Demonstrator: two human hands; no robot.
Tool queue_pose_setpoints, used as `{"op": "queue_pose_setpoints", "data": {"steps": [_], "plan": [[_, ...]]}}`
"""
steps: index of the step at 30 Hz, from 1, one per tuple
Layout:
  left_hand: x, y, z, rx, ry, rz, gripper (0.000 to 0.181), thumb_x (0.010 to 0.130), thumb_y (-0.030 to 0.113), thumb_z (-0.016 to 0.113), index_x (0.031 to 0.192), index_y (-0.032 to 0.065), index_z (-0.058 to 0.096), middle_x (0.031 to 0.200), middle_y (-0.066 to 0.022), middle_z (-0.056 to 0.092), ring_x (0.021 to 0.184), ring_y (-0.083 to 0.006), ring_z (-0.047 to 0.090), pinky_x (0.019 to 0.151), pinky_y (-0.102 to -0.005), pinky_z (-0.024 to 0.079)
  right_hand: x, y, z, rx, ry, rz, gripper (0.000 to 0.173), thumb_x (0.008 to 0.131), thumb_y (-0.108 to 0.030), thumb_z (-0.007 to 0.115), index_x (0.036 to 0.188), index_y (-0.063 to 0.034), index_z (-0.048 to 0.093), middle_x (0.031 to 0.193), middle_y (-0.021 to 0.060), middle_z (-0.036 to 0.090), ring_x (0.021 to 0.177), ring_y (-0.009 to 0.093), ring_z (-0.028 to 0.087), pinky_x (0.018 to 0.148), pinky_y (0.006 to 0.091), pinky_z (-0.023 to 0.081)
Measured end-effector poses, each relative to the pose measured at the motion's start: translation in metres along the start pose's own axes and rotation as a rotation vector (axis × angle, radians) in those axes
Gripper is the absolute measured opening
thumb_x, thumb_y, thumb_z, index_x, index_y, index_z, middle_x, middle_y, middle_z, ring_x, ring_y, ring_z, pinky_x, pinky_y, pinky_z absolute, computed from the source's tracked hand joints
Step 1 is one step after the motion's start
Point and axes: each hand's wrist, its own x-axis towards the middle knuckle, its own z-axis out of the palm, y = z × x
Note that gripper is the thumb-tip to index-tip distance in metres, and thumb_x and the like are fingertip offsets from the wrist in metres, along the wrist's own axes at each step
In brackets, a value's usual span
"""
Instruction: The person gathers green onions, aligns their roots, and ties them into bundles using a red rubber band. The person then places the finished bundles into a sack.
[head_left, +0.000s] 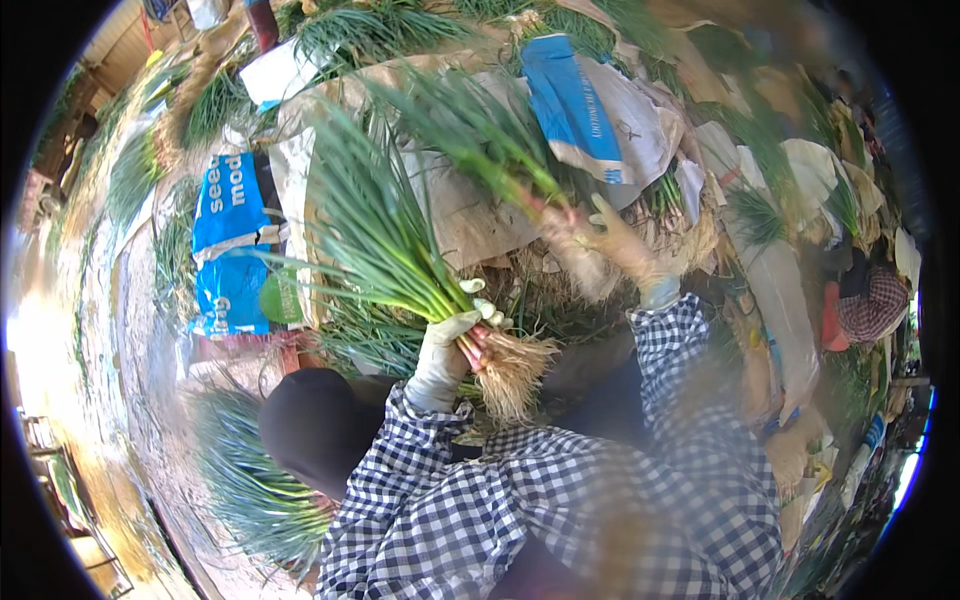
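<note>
My gloved left hand (442, 360) is closed around the lower stalks of a bunch of green onions (409, 277). Its long leaves fan toward the upper left, and its pale roots hang to the right of the hand. Up and to the right, my gloved right hand (619, 236) is at the root end of a second, smaller bunch of green onions (517, 176), blurred, with its leaves pointing to the upper left. A finger and thumb stand out there, and the blur hides how the stalks lie in that hand.
Blue-and-white sacks (229, 247) lie at left, another printed sack (574, 112) at the top. A large pile of green onions (255, 472) lies at lower left, beside my dark-clad knee (315, 427). Another person (874, 304) in checked clothing is at far right.
</note>
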Motion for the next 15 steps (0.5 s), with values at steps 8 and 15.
{"op": "queue_pose_setpoints", "data": {"steps": [8,15], "plan": [[-0.009,-0.003,-0.028,-0.079,0.183,0.02,0.033,0.076,0.002,0.052,0.109,-0.0007,0.051,0.088,-0.0124,0.062,0.074,-0.0218,0.061,0.077,-0.043,0.05,-0.021,-0.056,0.06,-0.27,0.066,-0.296,0.013,0.084,-0.016,0.055,0.082,-0.0046,0.06,0.079,0.0089,0.063,0.075,0.025,0.058,0.072,0.033,0.047],[-0.027,0.006,-0.031,-0.509,-0.132,0.099,0.033,0.076,0.006,0.053,0.109,0.0051,0.051,0.099,-0.0082,0.059,0.085,-0.0204,0.058,0.091,-0.0474,0.041,0.049,-0.017,0.115,-0.654,-0.07,-0.145,0.019,0.077,-0.021,0.062,0.088,-0.0053,0.06,0.09,0.016,0.056,0.081,0.03,0.056,0.073,0.0382,0.045]]}}
